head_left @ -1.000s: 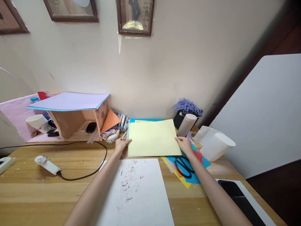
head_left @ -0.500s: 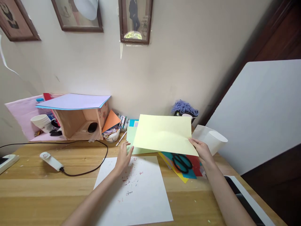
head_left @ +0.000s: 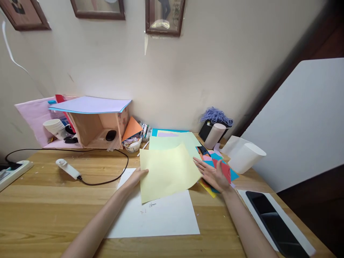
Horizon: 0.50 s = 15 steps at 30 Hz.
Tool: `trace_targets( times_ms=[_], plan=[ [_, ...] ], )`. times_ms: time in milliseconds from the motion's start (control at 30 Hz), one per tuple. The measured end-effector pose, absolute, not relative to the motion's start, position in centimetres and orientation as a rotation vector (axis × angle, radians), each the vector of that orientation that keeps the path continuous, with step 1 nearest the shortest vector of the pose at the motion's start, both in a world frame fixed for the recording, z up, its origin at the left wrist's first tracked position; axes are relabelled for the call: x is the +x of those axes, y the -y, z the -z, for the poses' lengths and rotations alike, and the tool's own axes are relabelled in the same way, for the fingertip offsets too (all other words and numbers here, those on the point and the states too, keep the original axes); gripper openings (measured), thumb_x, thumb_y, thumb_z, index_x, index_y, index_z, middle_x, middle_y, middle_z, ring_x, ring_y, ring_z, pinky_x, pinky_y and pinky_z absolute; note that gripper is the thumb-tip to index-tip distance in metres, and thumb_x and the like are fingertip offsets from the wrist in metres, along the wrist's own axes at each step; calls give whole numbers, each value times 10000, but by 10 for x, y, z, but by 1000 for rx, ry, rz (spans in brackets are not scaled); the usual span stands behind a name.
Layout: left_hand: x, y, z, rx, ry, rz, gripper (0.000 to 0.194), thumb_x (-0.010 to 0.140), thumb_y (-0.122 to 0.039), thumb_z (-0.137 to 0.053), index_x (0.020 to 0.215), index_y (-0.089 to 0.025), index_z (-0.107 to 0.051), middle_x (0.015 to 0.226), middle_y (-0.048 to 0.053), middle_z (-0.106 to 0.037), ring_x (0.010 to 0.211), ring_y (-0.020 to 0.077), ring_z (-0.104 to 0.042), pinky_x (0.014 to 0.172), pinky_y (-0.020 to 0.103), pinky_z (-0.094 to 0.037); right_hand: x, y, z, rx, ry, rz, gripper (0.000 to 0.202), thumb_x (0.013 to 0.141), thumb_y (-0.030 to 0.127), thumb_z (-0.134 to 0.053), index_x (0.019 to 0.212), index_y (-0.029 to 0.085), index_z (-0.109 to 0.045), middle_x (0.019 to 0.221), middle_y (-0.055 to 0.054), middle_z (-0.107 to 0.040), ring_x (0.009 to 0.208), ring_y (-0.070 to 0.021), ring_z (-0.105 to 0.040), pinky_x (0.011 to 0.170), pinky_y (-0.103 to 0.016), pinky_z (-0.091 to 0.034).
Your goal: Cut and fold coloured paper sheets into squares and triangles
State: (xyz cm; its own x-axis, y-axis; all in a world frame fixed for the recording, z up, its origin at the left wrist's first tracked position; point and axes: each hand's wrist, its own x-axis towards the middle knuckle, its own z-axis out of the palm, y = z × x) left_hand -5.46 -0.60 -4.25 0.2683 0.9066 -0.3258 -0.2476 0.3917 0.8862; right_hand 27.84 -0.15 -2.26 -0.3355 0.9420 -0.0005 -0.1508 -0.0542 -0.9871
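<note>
My left hand pinches the left edge of a pale yellow sheet of paper. The sheet is held up, slightly curled, above a white sheet with small reddish and dark marks. Beside the yellow sheet's right corner, my right hand is open, palm turned up and fingers stretched out. Whether its fingertips touch that corner I cannot tell. Under and behind the right hand lie coloured paper scraps. Farther back, a light green sheet rests on other coloured sheets.
At the back left stands a cardboard box with a purple paper top. A corded white device lies near it. Blue yarn, a pale roll and curled white paper stand at the back right. A phone lies front right.
The yellow sheet has come nearer and lower, over the white sheet. My left hand has taken its left edge; my right hand has let go and opened. The view has tilted down.
</note>
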Motion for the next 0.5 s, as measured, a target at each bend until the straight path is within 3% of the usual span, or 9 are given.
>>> trace_targets(
  times_ms=[100, 200, 233, 333, 500],
  plan=[
    [-56, 7, 47, 824, -1001, -945, 408, 714, -249, -573, 1088, -97, -516, 988, 148, -652, 824, 259, -638, 703, 345, -494, 263, 13, 21, -918, 1608, -1377, 876, 694, 762, -198, 1339, 177, -292, 1308, -146, -415, 1175, -236, -415, 914, -388, -357],
    [-58, 6, 48, 800, -990, -937, 411, 723, -274, -579, 1089, -95, -518, 975, 151, -656, 825, 262, -638, 711, 353, -497, 239, 21, 28, -1088, 1759, -1155, 857, 621, 619, -574, 1320, 192, -323, 1275, -131, -458, 1161, -267, -427, 927, -395, -366],
    [-58, 6, 48, 791, -981, -934, 412, 727, -289, -582, 1086, -97, -523, 970, 151, -657, 829, 262, -637, 719, 355, -497, 229, 24, 32, -1206, 1756, -1074, 800, 644, 560, -596, 1307, 187, -348, 1255, -126, -480, 1142, -280, -446, 917, -402, -381],
    [-55, 10, 47, 762, -986, -962, 424, 757, -380, -556, 1082, -109, -538, 969, 151, -658, 857, 258, -631, 747, 356, -494, 201, 34, 45, -1473, 1699, -802, 572, 805, 442, -449, 1310, 191, -351, 1251, -94, -489, 1158, -284, -432, 933, -405, -382],
    [-41, 19, 45, 780, -1016, -1029, 497, 779, -520, -467, 1095, -147, -552, 1002, 136, -651, 921, 252, -611, 811, 365, -472, 173, 53, 56, -1391, 2012, -439, 555, 861, 181, -288, 1383, 268, -118, 1423, -3, -227, 1303, -193, -190, 1047, -424, -244]
  ],
)
